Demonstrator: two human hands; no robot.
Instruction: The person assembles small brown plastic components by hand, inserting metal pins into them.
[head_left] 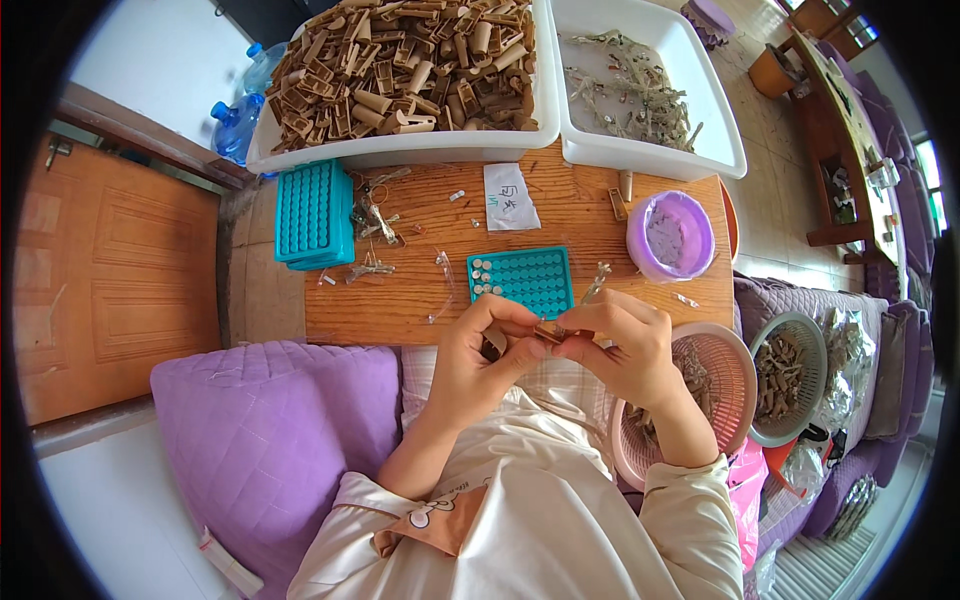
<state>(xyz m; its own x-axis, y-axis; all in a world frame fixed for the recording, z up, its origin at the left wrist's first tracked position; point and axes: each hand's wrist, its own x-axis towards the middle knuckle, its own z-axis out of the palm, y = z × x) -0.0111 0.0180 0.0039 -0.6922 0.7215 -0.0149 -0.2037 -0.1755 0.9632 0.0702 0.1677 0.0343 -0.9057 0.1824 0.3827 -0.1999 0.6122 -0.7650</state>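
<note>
My left hand (478, 350) is closed on a small brown plastic casing (548, 334), pinched between thumb and fingertips above the table's near edge. My right hand (628, 345) meets it there, its thumb and forefinger closed on the other end of the casing. A thin clear strand (598, 280) sticks up beside the right fingers. Exactly how the strand and casing meet is hidden by the fingers. Just beyond my hands lies a teal tray (560, 290) of round pockets, with several silver button cells (480, 275) at its left side.
A white bin (548, 90) heaped with brown casings stands at the back, beside another white bin (728, 150) of clear wire strands. Stacked teal trays (312, 215), a paper note (511, 198) and a purple tub (702, 262) share the table. Baskets, one pink (740, 400), stand right.
</note>
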